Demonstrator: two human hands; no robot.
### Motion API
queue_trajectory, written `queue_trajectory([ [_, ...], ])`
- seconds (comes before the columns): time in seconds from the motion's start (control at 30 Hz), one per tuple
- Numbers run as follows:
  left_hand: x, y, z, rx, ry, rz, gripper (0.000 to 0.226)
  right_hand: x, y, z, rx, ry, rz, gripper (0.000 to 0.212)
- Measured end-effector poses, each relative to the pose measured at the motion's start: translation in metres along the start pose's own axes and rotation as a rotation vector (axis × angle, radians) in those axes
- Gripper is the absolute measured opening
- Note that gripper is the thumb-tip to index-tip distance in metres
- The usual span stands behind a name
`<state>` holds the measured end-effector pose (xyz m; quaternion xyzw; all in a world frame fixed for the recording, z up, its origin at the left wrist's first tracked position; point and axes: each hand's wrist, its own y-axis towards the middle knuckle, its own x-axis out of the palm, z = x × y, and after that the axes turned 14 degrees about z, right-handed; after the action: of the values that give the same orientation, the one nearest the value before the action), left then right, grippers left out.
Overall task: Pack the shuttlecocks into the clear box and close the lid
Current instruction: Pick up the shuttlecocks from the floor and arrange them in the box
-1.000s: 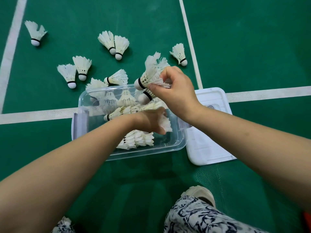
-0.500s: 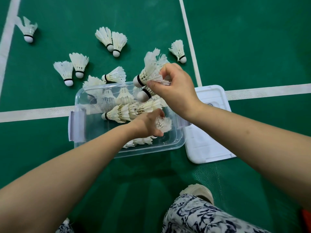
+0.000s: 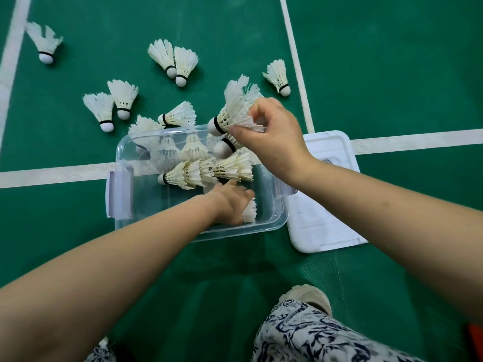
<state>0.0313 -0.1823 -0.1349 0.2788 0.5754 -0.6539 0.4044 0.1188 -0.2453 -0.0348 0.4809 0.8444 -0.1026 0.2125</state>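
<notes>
Head view, looking down at a green court floor [image 3: 392, 61] marked with white lines [image 3: 52, 175]. The clear box [image 3: 277, 212] sits open on the floor in front of me, across one of the lines. Its white lid [image 3: 326, 220] lies flat on the floor just beside the box's right end.

My right grip [image 3: 271, 138] hovers over the far right corner of the box. Its thumb and fingers are curled and pinch the feathers of an upper shuttlecock [image 3: 231, 113], cork pointing left. A lower shuttlecock [image 3: 225, 148] juts out beneath the same grip, cork also to the left.

My left grip [image 3: 230, 205] is down inside the box, near its front right corner. Its fingers are curled over a stacked shuttlecock [image 3: 250, 211], whose white feathers show at its right.

A nested row of shuttlecocks [image 3: 206, 172] lies across the middle of the box, with more standing against the far wall [image 3: 193, 148].

Loose shuttlecocks lie on the floor beyond the box: one at far left [image 3: 45, 47], a touching pair [image 3: 172, 61], another pair [image 3: 112, 104], one by the vertical line [image 3: 278, 77], and one [image 3: 179, 114] just beyond the box's far rim.

At the bottom are my patterned trousers [image 3: 313, 338] and a pale shoe [image 3: 305, 296].
</notes>
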Motion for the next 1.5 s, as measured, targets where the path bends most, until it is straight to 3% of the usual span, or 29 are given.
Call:
queue_trajectory([
  [0.17,-0.004,-0.008,-0.005,-0.085,-0.335,0.086,0.078,0.000,0.000,0.002,0.004,-0.021,-0.009,0.038],
  [0.3,-0.013,-0.035,-0.027,-0.236,-0.616,0.315,0.056,0.003,-0.001,0.004,0.015,-0.052,-0.023,0.036],
  [0.43,-0.021,-0.052,-0.047,-0.318,-0.670,0.429,0.044,0.010,0.000,0.000,0.010,-0.079,-0.039,0.036],
  [0.6,-0.027,-0.068,-0.059,-0.382,-0.872,0.506,0.040,0.022,-0.004,-0.009,-0.019,-0.110,-0.062,0.037],
  [0.73,-0.030,-0.080,-0.067,-0.383,-0.889,0.583,0.046,0.030,-0.009,-0.014,-0.044,-0.149,-0.067,0.037],
  [0.8,-0.033,-0.085,-0.069,-0.375,-0.932,0.590,0.053,0.034,-0.011,-0.014,-0.052,-0.171,-0.068,0.037],
  [1.0,-0.037,-0.091,-0.073,-0.351,-1.096,0.614,0.039,0.048,-0.019,-0.010,-0.040,-0.232,-0.133,0.035],
  [1.13,-0.033,-0.089,-0.080,-0.409,-1.363,0.605,0.056,0.056,-0.019,-0.011,-0.043,-0.252,-0.172,0.037],
  [1.27,-0.029,-0.082,-0.084,-0.374,-1.478,0.547,0.053,0.057,-0.020,-0.011,-0.062,-0.232,-0.206,0.037],
  [1.37,-0.028,-0.076,-0.081,-0.352,-1.510,0.496,0.043,0.054,-0.022,-0.010,-0.105,-0.198,-0.207,0.025],
  [1.5,-0.028,-0.072,-0.079,-0.272,-1.644,0.276,0.046,0.044,-0.021,-0.009,-0.147,-0.161,-0.200,0.020],
])
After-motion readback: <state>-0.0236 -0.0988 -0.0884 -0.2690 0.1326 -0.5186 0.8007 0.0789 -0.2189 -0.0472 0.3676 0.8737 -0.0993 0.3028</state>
